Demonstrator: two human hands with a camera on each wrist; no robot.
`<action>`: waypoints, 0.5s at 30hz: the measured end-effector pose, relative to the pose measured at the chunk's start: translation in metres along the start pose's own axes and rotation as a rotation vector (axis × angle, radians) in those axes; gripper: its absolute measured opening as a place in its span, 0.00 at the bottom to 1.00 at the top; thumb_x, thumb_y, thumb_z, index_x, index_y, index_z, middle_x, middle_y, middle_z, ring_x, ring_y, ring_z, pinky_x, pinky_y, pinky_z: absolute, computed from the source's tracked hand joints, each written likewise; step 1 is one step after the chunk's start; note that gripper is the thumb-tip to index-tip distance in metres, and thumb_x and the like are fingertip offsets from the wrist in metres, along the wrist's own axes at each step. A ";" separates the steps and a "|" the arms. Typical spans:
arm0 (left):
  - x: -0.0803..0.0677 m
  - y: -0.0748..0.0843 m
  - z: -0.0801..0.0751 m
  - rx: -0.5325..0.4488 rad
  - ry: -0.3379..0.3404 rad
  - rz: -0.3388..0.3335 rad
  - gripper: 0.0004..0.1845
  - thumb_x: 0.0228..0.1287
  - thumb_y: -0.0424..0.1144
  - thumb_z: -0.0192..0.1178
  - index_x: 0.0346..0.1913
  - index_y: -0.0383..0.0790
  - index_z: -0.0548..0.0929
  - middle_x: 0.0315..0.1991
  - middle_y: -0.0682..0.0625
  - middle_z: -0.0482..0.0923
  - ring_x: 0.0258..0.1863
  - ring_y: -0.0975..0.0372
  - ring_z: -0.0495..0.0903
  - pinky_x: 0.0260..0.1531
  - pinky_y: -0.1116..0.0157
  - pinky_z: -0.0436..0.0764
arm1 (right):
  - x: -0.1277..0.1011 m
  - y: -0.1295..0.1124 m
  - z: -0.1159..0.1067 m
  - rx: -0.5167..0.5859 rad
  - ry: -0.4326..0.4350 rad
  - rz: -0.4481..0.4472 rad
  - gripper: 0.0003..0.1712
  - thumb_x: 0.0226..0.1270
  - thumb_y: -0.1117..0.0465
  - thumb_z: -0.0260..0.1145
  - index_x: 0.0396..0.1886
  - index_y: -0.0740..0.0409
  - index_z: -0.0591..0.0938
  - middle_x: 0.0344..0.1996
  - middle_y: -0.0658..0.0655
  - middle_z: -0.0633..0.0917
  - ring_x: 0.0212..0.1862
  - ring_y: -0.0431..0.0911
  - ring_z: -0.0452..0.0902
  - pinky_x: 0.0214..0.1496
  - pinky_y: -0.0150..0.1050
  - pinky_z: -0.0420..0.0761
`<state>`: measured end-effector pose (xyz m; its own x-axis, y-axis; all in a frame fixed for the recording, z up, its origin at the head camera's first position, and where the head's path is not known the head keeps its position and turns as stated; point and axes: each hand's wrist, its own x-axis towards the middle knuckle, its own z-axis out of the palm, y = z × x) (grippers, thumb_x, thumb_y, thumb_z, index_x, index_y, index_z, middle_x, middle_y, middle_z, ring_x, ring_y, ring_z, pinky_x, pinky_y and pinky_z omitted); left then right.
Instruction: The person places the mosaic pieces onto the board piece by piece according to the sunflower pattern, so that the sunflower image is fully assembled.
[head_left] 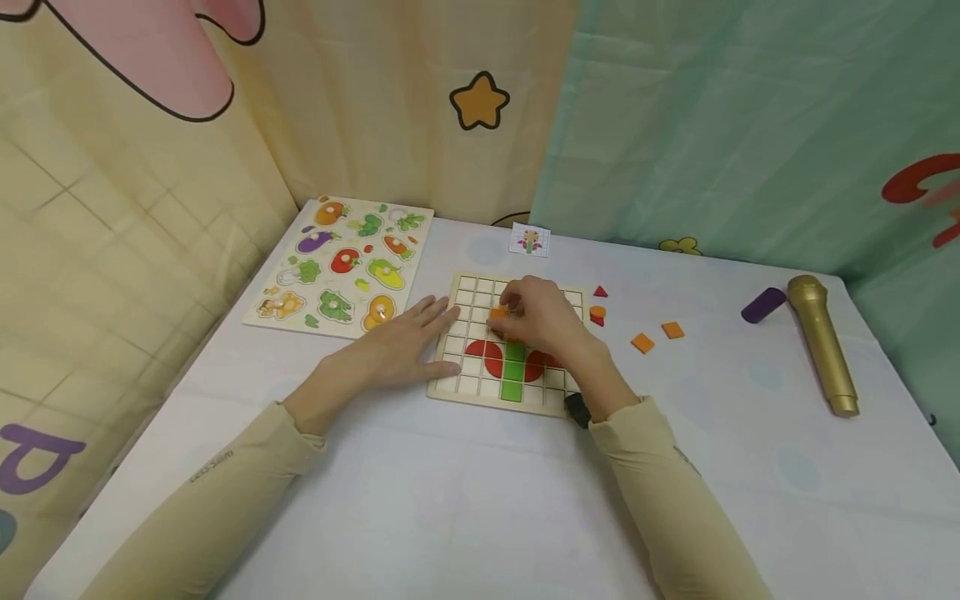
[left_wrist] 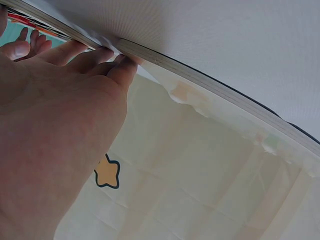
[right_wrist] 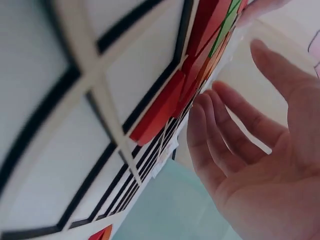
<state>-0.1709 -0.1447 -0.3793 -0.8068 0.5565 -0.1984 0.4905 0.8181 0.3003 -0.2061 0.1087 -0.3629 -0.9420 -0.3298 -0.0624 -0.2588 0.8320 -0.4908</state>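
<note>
A wooden grid board [head_left: 468,384] lies mid-table with red curved tiles [head_left: 492,361], green square tiles [head_left: 513,370] and orange tiles [head_left: 497,315] set in its cells. My right hand [head_left: 546,315] arches over the upper middle of the board, its fingertips at the orange tiles and partly hiding them. The right wrist view has the thumb spread apart from the bent fingers, with nothing visible between them. My left hand [head_left: 397,346] rests along the board's left side, fingers extended and fingertips at its edge.
A vegetable peg puzzle [head_left: 356,283] lies at the back left. Behind the board is a small pattern card [head_left: 529,240]. To the right are a red triangle [head_left: 601,292], loose orange squares [head_left: 672,330], a purple cylinder [head_left: 763,306] and a gold microphone [head_left: 822,346]. Curtains border the table.
</note>
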 end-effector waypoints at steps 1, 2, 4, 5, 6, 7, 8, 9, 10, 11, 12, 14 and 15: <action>0.000 0.000 0.000 -0.001 0.000 0.000 0.51 0.73 0.68 0.57 0.87 0.47 0.49 0.87 0.44 0.43 0.87 0.47 0.41 0.83 0.45 0.54 | -0.001 0.002 -0.002 0.012 0.006 0.004 0.22 0.70 0.47 0.75 0.53 0.57 0.86 0.47 0.56 0.86 0.50 0.52 0.80 0.57 0.47 0.86; 0.000 -0.001 0.000 -0.003 0.001 0.001 0.51 0.73 0.68 0.57 0.87 0.47 0.49 0.87 0.44 0.43 0.87 0.47 0.41 0.83 0.45 0.54 | -0.002 0.005 -0.004 0.026 0.014 0.007 0.22 0.70 0.46 0.74 0.53 0.57 0.86 0.47 0.56 0.86 0.50 0.52 0.80 0.56 0.48 0.86; 0.000 -0.002 0.001 -0.002 0.003 0.003 0.51 0.73 0.68 0.57 0.87 0.47 0.49 0.87 0.44 0.43 0.87 0.47 0.41 0.83 0.46 0.54 | -0.005 0.013 -0.008 0.057 0.034 0.013 0.21 0.72 0.47 0.73 0.52 0.58 0.86 0.46 0.57 0.86 0.51 0.53 0.80 0.56 0.49 0.85; 0.000 -0.002 0.001 0.000 0.003 0.003 0.51 0.73 0.69 0.57 0.87 0.47 0.49 0.87 0.44 0.43 0.87 0.47 0.41 0.83 0.46 0.54 | -0.007 0.017 -0.011 0.070 0.044 0.013 0.20 0.72 0.48 0.73 0.51 0.58 0.86 0.46 0.58 0.86 0.51 0.54 0.80 0.56 0.49 0.85; 0.000 -0.002 0.001 0.002 0.004 0.005 0.51 0.73 0.69 0.57 0.87 0.46 0.49 0.87 0.44 0.43 0.87 0.47 0.41 0.83 0.46 0.54 | -0.009 0.022 -0.014 0.080 0.053 0.008 0.19 0.73 0.49 0.73 0.52 0.59 0.86 0.47 0.59 0.86 0.52 0.55 0.80 0.56 0.50 0.84; 0.000 -0.002 0.001 0.002 0.005 0.006 0.51 0.73 0.69 0.57 0.87 0.46 0.49 0.87 0.44 0.43 0.87 0.47 0.41 0.83 0.46 0.54 | -0.011 0.027 -0.017 0.088 0.064 0.005 0.18 0.73 0.51 0.73 0.52 0.60 0.86 0.47 0.60 0.86 0.52 0.55 0.81 0.56 0.51 0.83; 0.000 -0.002 0.001 0.003 0.005 0.007 0.51 0.73 0.69 0.57 0.87 0.46 0.49 0.87 0.44 0.43 0.87 0.47 0.41 0.83 0.46 0.53 | -0.014 0.033 -0.020 0.095 0.080 0.000 0.18 0.73 0.53 0.73 0.53 0.61 0.87 0.48 0.61 0.86 0.52 0.56 0.81 0.56 0.52 0.83; 0.000 -0.002 0.001 0.003 0.005 0.007 0.51 0.73 0.69 0.57 0.87 0.46 0.49 0.87 0.44 0.43 0.87 0.47 0.41 0.83 0.46 0.53 | -0.017 0.039 -0.023 0.100 0.095 0.006 0.17 0.73 0.55 0.73 0.53 0.62 0.87 0.48 0.61 0.87 0.52 0.56 0.81 0.56 0.52 0.84; 0.000 -0.002 0.001 0.002 0.005 0.008 0.51 0.73 0.68 0.57 0.87 0.46 0.49 0.87 0.43 0.43 0.87 0.47 0.41 0.83 0.46 0.53 | -0.020 0.045 -0.026 0.105 0.111 0.014 0.17 0.73 0.56 0.73 0.54 0.62 0.86 0.48 0.62 0.87 0.52 0.57 0.82 0.55 0.52 0.84; 0.000 -0.002 0.001 0.001 0.005 0.008 0.51 0.73 0.68 0.57 0.87 0.46 0.49 0.87 0.43 0.43 0.87 0.47 0.41 0.83 0.46 0.53 | -0.022 0.051 -0.030 0.104 0.126 0.021 0.16 0.74 0.58 0.72 0.54 0.63 0.86 0.49 0.62 0.87 0.52 0.57 0.82 0.54 0.53 0.84; -0.001 -0.002 0.001 0.001 0.005 0.006 0.51 0.73 0.68 0.57 0.87 0.45 0.49 0.87 0.43 0.43 0.87 0.47 0.41 0.83 0.46 0.53 | -0.024 0.058 -0.033 0.101 0.140 0.032 0.16 0.74 0.59 0.71 0.55 0.63 0.86 0.49 0.63 0.87 0.53 0.57 0.82 0.54 0.53 0.85; -0.001 0.000 0.000 0.003 -0.003 0.002 0.51 0.73 0.68 0.57 0.87 0.45 0.49 0.87 0.43 0.42 0.87 0.47 0.41 0.83 0.46 0.53 | -0.030 0.070 -0.040 0.110 0.168 0.057 0.15 0.74 0.62 0.71 0.56 0.64 0.85 0.49 0.64 0.87 0.52 0.58 0.84 0.53 0.54 0.86; -0.001 0.001 0.000 0.004 -0.007 -0.002 0.51 0.73 0.68 0.57 0.87 0.45 0.49 0.87 0.44 0.42 0.87 0.47 0.41 0.83 0.46 0.53 | -0.032 0.075 -0.043 0.112 0.176 0.073 0.15 0.74 0.62 0.70 0.56 0.64 0.85 0.50 0.64 0.87 0.52 0.58 0.84 0.54 0.54 0.86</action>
<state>-0.1701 -0.1445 -0.3787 -0.8053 0.5562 -0.2052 0.4907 0.8196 0.2959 -0.2047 0.2012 -0.3605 -0.9826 -0.1796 0.0471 -0.1730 0.7928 -0.5844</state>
